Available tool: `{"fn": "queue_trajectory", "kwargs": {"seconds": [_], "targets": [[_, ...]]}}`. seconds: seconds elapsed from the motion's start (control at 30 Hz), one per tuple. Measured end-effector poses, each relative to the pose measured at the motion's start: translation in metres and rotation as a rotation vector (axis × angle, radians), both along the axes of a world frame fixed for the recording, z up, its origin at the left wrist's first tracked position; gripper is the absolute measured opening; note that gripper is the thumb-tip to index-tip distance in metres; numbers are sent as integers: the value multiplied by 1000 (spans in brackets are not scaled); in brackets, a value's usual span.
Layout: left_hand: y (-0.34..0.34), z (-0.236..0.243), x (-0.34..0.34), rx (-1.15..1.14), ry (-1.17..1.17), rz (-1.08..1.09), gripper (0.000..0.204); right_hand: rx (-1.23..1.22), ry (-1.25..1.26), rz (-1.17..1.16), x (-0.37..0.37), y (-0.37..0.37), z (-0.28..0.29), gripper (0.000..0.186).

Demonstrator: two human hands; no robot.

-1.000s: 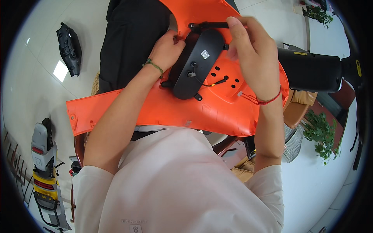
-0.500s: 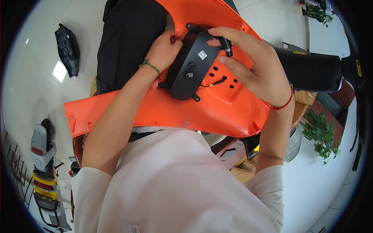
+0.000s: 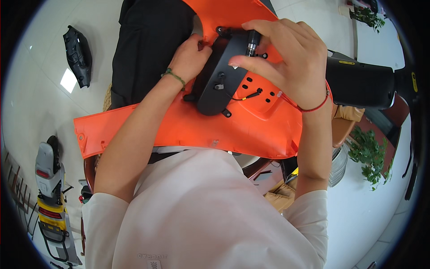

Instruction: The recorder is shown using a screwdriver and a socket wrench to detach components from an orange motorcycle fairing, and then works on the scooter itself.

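Note:
A large orange plastic panel (image 3: pixel 179 130) lies across my lap, its inner side up. Set on it is a long black housing (image 3: pixel 218 83) with rounded ends and mounting tabs, a lock-like fitting (image 3: pixel 219 86) and a short cable (image 3: pixel 244 97). My left hand (image 3: pixel 190 58) is closed at the panel's far-left edge, beside the housing; its fingertips are partly hidden. Over the housing's far right side, my right hand (image 3: pixel 286 62) holds a short black cylindrical tool (image 3: pixel 254 38) with a shiny metal collar. My right thumb stretches out beside it, and the tool's lower end is not clear.
On the left floor lie a black moulded part (image 3: pixel 78 56) and a grey and yellow vehicle body piece (image 3: pixel 51 201). To the right extends a long black padded part (image 3: pixel 360 83). Black fabric (image 3: pixel 152 49) is beyond my left arm, and a green plant (image 3: pixel 369 154) stands at the right.
My right hand has shifted left and slightly up with the black tool, which now sits more over the housing and hides its label. My left hand has stayed nearly still.

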State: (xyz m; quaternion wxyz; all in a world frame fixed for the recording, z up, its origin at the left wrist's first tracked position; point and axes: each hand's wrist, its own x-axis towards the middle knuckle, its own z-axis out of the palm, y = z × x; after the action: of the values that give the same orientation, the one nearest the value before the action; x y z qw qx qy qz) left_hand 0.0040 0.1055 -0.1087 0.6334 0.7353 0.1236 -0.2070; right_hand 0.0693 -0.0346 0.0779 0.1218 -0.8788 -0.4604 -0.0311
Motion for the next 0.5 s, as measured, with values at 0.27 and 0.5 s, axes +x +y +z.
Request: {"fn": "queue_trajectory", "kwargs": {"seconds": [0.27,0.5], "targets": [[-1,-6,0,-12,7,12,33,73,444,-252,-7,13,8,35],[-2,-9,0,-22,-11,-15,34,91,625,-118,-8,5,11,39]]}}
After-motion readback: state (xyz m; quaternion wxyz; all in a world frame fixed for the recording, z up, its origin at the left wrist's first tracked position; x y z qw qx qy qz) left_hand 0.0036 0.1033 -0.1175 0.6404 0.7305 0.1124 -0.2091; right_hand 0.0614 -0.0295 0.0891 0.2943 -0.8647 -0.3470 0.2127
